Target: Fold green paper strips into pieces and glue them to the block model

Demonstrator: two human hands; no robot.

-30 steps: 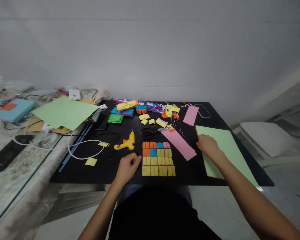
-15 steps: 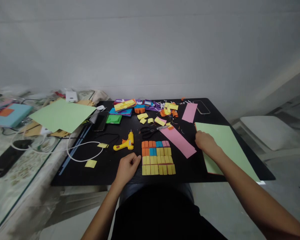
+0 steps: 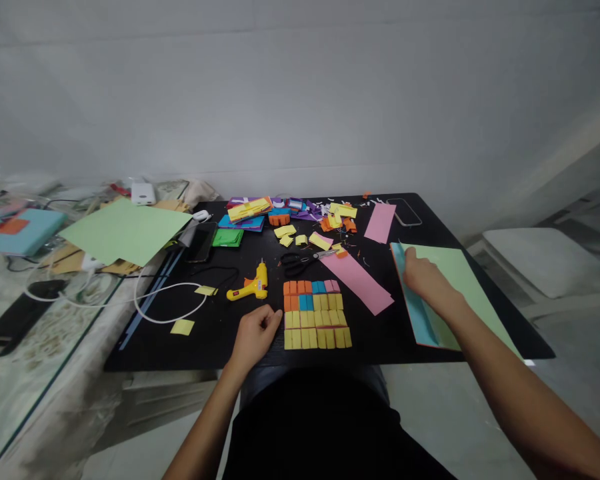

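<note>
My right hand (image 3: 425, 280) pinches the left edge of a light green paper sheet (image 3: 453, 267) and lifts it. Below that edge shows a blue sheet (image 3: 417, 313), with a thin orange border under it. In a loose fist, my left hand (image 3: 254, 335) rests on the black table with nothing visible in it. Just to its right lie neat rows of small folded paper pieces (image 3: 317, 320), mostly yellow, with orange, blue and pink ones towards the back.
A yellow glue gun (image 3: 253, 287) lies left of the rows, and black-handled scissors (image 3: 300, 264) lie behind them. Pink strips (image 3: 357, 283), paper scraps (image 3: 340, 217) and a green stack (image 3: 229, 238) are farther back. A white cable (image 3: 145, 310) loops at left, near a phone (image 3: 201, 243).
My right hand has moved slightly right, peeling back the green sheet's left edge so that blue paper now shows beneath. My left hand has stayed in place.
</note>
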